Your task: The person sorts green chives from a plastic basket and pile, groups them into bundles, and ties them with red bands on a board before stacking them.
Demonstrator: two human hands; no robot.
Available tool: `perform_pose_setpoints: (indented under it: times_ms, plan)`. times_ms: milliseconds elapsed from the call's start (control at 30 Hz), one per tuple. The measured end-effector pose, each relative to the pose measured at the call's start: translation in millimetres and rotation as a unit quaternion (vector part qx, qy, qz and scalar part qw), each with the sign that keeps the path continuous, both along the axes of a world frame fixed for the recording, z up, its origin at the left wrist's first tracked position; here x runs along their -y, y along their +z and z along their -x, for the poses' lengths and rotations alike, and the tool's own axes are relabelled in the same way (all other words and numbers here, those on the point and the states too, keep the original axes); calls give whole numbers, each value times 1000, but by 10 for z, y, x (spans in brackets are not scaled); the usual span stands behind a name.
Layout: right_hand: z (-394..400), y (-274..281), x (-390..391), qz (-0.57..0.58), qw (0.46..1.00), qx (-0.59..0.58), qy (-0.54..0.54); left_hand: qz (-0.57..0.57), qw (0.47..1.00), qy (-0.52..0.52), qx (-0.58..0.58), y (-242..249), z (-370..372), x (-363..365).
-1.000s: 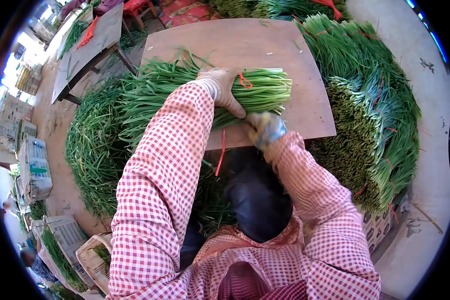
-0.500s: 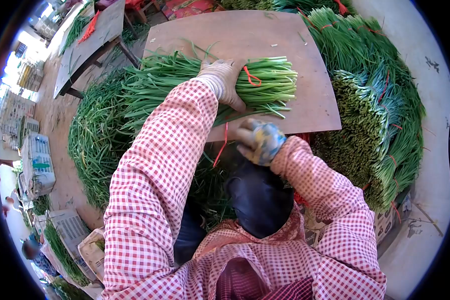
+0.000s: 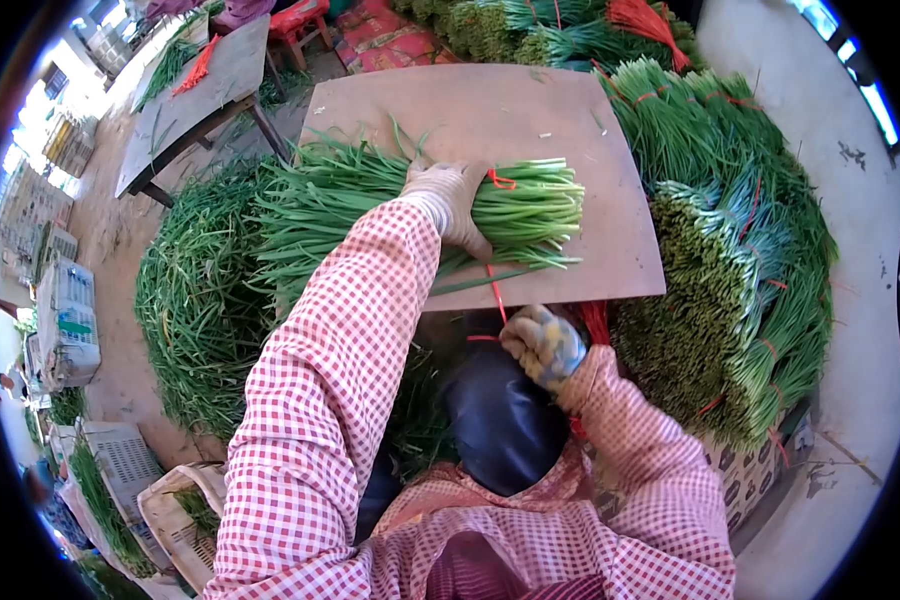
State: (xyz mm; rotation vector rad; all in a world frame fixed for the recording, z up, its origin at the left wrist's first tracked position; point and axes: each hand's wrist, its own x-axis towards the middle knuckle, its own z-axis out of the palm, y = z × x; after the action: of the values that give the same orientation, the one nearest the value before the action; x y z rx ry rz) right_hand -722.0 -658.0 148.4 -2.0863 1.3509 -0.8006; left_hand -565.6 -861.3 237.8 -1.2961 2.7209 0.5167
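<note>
A bunch of green garlic chives (image 3: 532, 215) lies across the table, pale stem ends to the right and leaves spreading left. My left hand (image 3: 454, 203), in a light glove, is wrapped over its middle and presses it down. Close beside that hand, a red band crosses the stems. From under the bunch a red tie strip (image 3: 497, 292) hangs over the table's near edge. My right hand (image 3: 544, 346), in a patterned glove, is closed on the strip's lower part below that edge. A few stems lie loose along the bunch's near side.
The brown tabletop (image 3: 610, 240) stands before my knees. Tied chive bundles (image 3: 710, 330) are stacked at the right, and loose greens (image 3: 200, 300) are heaped at the left. Another table (image 3: 205, 95) with red strips stands far left, and crates (image 3: 67, 320) line the floor.
My right hand, earlier blurred and apart from the hanging red strip, has closed on it and draws it taut. My left hand stays on the chives. The view has tilted up slightly.
</note>
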Motion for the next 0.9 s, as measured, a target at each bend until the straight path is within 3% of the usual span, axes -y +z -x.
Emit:
perform_pose_setpoints:
  times_ms: [67,167,200,333,433,500,533,600,667,733,767,833,900]
  plan:
    - [-38,34,-49,-44,997,61,-30,-25,1000,2,17,42,-3,-26]
    - [-164,278,74,129,986,107,-9,-18,1000,5,16,12,-2,-12]
    - [-195,361,169,129,986,104,-6,-17,1000,7,16,2,-5,-8]
    - [-289,665,675,-24,948,299,-105,-30,999,8,17,-32,1,55]
    - [-180,770,1102,-51,936,311,-157,-47,998,6,28,25,-18,56]
    - [-121,964,1232,-129,923,239,-272,-41,999,6,18,6,-27,49]
    - [-68,988,1308,-129,924,233,-273,-35,999,8,13,-7,-31,36]
    - [3,1041,1431,-272,911,141,-275,-29,1000,9,9,-14,-22,17]
    - [-34,1119,1486,-264,928,75,-252,-20,1000,12,9,-12,-35,2]
    - [-82,1268,1600,-319,919,-85,-218,-14,1000,9,-9,-10,-45,-10]
    - [7,1117,1701,-293,924,-129,-207,-7,999,-6,-34,-55,-50,13]
    - [-17,1117,1809,-208,905,-348,-131,-6,999,-14,-34,-67,-71,25]
    - [-35,1019,1841,-120,902,-378,-173,-36,999,-21,23,94,-104,-6]
